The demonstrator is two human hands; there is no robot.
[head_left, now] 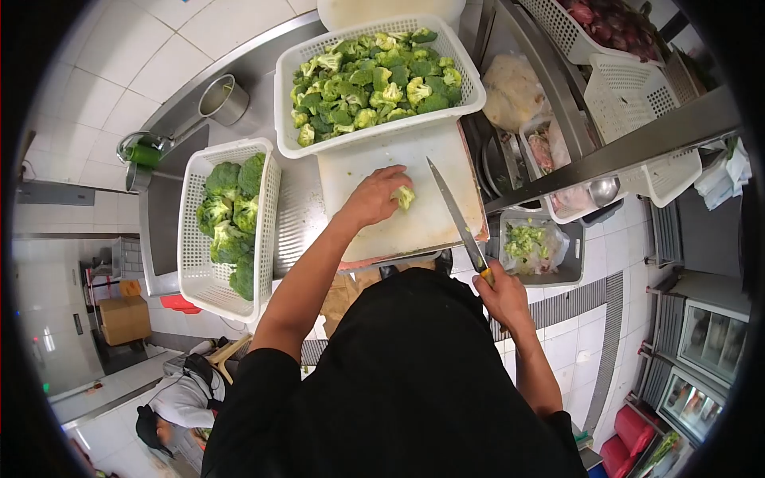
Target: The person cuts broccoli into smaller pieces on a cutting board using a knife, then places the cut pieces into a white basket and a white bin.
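On the white cutting board (366, 231), my left hand (374, 197) has its fingers closed on a small pale-green broccoli piece (406, 197). My right hand (504, 295) grips the yellow-and-black handle of a long kitchen knife (456, 209) at the board's right edge. The blade points away from me and slants left, apart from the broccoli piece. Behind the board, a white perforated basket (283, 119) is heaped with cut broccoli florets (374, 84). Larger broccoli heads (227, 215) lie in a second white basket (190, 255) on the left.
Below the board's right side stands a grey bin (550, 279) with green trimmings in a plastic bag. A metal shelf post (621, 151) crosses the right, near containers of meat (550, 147). A metal pot (223, 99) sits at the back left. Another person (187, 394) is at the lower left.
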